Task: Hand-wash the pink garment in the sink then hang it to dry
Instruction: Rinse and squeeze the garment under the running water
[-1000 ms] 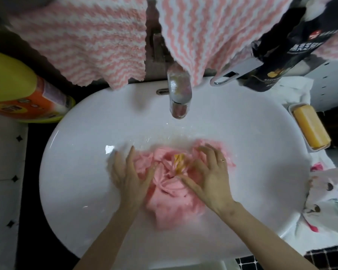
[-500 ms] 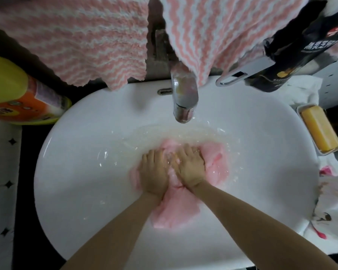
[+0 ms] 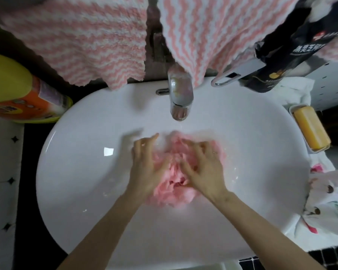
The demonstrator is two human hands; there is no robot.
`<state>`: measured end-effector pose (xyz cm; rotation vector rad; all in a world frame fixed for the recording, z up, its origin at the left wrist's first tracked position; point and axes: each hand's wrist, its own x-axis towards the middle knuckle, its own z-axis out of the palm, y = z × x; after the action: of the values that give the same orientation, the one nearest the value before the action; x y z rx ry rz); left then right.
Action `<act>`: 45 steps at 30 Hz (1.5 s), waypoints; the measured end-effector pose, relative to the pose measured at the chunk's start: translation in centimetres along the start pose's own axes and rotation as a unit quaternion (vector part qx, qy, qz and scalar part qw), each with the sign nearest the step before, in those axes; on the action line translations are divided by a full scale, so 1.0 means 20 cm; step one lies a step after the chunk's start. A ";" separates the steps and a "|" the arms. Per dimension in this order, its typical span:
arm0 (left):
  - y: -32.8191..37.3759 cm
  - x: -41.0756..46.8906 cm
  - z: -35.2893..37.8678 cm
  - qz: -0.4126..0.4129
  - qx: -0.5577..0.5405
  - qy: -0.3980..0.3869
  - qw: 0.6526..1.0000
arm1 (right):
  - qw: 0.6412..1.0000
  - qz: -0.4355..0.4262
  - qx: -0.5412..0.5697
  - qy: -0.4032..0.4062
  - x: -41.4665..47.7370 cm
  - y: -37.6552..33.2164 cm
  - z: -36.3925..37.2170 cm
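The pink garment [image 3: 175, 189] lies wet and bunched in the middle of the white sink [image 3: 76, 172], in shallow water. My left hand [image 3: 147, 168] rests on its left side with fingers spread and pointing away from me. On its right side my right hand [image 3: 203, 168] presses with spread fingers, the fingertips slightly bent into the cloth. Both hands are blurred by motion. Much of the garment is hidden under my palms.
A chrome tap [image 3: 180, 98] juts over the basin's far side. Pink-and-white striped towels [image 3: 82, 41] hang above. A yellow detergent bottle [image 3: 18, 94] lies at left; a yellow soap bar [image 3: 310, 130] in its dish, a dark pouch [image 3: 293, 47] and patterned cloth [image 3: 332, 201] sit at right.
Half a second ago both hands were pressed close together on the garment near the tap. They have since pulled back toward me and spread apart, fingers opening over the bunched cloth.
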<state>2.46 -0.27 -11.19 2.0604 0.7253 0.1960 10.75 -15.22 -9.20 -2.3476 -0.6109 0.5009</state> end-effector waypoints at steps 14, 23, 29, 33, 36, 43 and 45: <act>-0.30 -0.04 0.35 0.148 0.338 0.149 0.918 | 0.987 -0.032 -0.153 -0.036 0.16 0.13 0.36; -0.18 0.23 0.24 0.008 0.333 -0.033 0.942 | 0.991 0.085 -0.103 -0.007 0.34 -0.02 0.32; 0.09 0.24 -0.03 -0.256 -0.318 -0.087 0.909 | 0.919 0.204 0.337 0.006 0.28 -0.08 0.05; 0.16 0.13 -0.12 -0.248 -0.469 0.026 0.847 | 0.919 0.159 0.357 0.041 0.09 -0.07 -0.08; -0.01 -0.02 -0.04 -0.016 0.027 -0.027 0.999 | 0.997 0.047 -0.001 0.053 -0.02 0.00 0.04; -0.28 -0.16 0.25 0.077 0.313 0.045 0.946 | 0.971 -0.065 -0.232 -0.016 0.02 0.18 0.37; -0.29 -0.12 0.30 0.089 0.328 0.061 0.938 | 0.965 -0.090 -0.247 0.021 0.06 0.19 0.40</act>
<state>0.55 -3.54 -19.04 2.7775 0.7446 0.2025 8.95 -13.10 -17.67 -2.7175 -1.0130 0.2307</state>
